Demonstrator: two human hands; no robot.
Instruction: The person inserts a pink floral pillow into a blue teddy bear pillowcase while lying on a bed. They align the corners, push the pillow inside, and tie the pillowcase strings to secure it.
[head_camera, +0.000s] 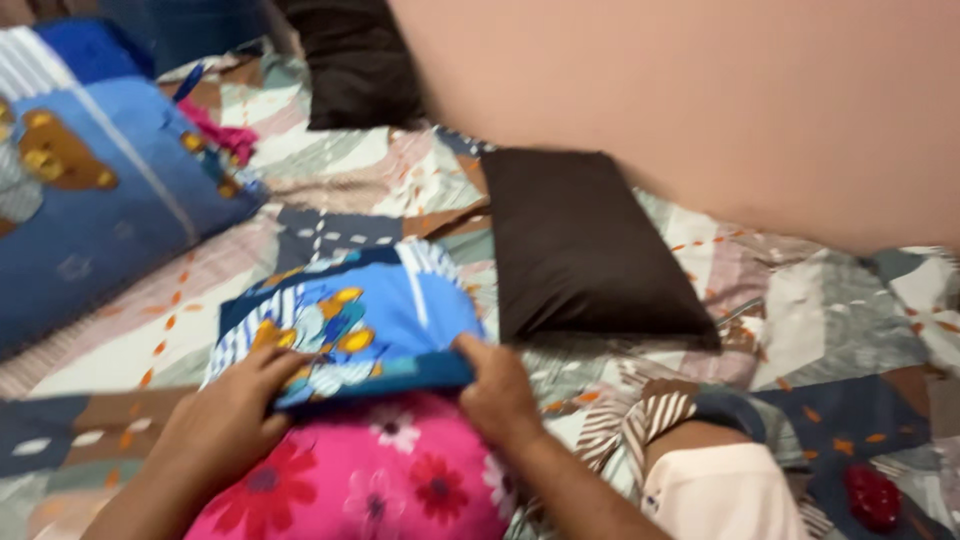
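A blue cover (350, 325) is held over a pink pillow (375, 475) on the bed (830, 330).
Its left edge is gripped by the left hand (225, 420), fingers curled on the cloth; its right edge is pinched by the right hand (498, 392). A brown pillow (580, 245) lies just beside.

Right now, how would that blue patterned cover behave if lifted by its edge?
The blue patterned cover looks floppy: its edge bunches under both hands. Probably light, thin cloth. It would likely drag over the pink flowered pillow, not slide freely.
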